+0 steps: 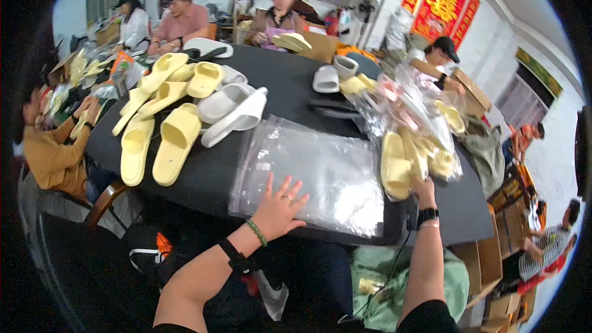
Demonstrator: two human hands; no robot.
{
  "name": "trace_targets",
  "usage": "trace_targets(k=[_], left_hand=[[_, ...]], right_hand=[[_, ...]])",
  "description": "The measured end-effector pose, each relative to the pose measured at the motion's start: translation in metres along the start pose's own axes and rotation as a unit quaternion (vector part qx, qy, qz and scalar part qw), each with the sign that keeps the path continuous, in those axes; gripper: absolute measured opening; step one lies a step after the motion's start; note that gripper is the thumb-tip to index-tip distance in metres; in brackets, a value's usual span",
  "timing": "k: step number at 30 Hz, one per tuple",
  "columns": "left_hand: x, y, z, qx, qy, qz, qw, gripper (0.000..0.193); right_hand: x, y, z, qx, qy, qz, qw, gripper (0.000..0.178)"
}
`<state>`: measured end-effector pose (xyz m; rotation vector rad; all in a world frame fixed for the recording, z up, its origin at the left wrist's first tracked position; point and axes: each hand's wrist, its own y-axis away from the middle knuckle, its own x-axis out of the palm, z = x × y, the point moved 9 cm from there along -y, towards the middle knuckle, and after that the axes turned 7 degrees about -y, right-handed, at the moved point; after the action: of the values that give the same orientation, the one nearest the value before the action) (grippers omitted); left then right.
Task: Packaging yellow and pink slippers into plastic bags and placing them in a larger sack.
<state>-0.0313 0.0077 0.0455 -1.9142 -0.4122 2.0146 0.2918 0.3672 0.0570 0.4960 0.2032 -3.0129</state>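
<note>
My left hand [280, 209] lies with spread fingers on a stack of clear plastic bags [314, 160] near the front edge of the dark table. At the right, my right hand [423, 191] is closed on the near end of a yellow slipper [415, 153]. Just left of it lies another yellow slipper with a ribbed sole [395, 166]. Slippers in clear bags [441, 163] are heaped beside and beyond that hand, and its fingertips are partly hidden.
Loose yellow slippers [177, 142] and white slippers [237, 117] lie left on the dark table [283, 74]. Grey slippers [325, 79] sit at the far right. Several people work around the table. Cardboard boxes [490, 259] and a green sack [453, 277] stand at lower right.
</note>
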Motion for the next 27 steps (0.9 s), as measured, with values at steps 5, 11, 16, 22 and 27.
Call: trace_targets(k=[5,11,16,22,27], left_hand=[[-0.001,0.005,-0.006,0.011,0.013,0.0,1.0,0.069],[-0.001,0.006,-0.004,-0.001,0.023,0.005,1.0,0.066],[0.002,-0.001,-0.005,0.0,0.019,0.013,1.0,0.067],[0.002,0.008,0.0,-0.015,0.043,0.034,0.998,0.072],[0.004,0.009,0.001,-0.033,0.055,0.053,0.997,0.071]], right_hand=[[-0.027,0.001,-0.002,-0.046,-0.06,-0.013,0.997,0.033],[-0.049,0.026,0.072,-0.082,-0.178,0.026,0.98,0.028],[-0.036,0.063,0.154,-0.117,-0.166,0.071,0.977,0.035],[0.038,0.126,0.218,-0.248,-0.233,0.053,0.939,0.032],[0.142,0.154,0.187,-0.45,0.188,0.238,0.84,0.064]])
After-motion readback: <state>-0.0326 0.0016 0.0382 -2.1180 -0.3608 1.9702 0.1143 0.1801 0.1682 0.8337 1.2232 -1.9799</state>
